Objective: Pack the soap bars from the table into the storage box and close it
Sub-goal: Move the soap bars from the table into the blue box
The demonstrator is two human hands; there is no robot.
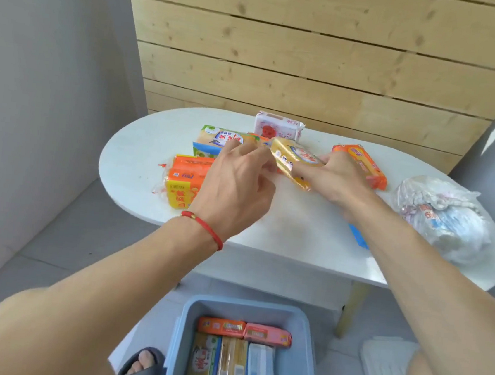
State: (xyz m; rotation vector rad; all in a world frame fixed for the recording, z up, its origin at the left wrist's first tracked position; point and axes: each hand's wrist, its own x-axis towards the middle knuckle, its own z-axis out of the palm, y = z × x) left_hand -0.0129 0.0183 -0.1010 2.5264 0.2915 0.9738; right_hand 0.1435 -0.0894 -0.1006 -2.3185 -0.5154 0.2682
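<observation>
Above the white oval table (139,157), my right hand (334,178) grips a yellow-wrapped soap bar (293,161), tilted. My left hand (237,183), with a red string at the wrist, touches the bar's left end with its fingertips. More wrapped bars lie on the table: a green-and-yellow one (214,144), an orange-and-yellow pack (184,180), a pink-and-white one (277,125) and an orange one (364,166). On the floor in front of the table stands the open light-blue storage box (187,312) with several bars inside.
A crumpled white plastic bag (444,217) lies on the table's right end. A blue strip (358,235) shows under my right forearm. A white ribbed lid (386,367) lies on the floor right of the box. My slippered feet (142,362) flank the box. A wooden plank wall stands behind.
</observation>
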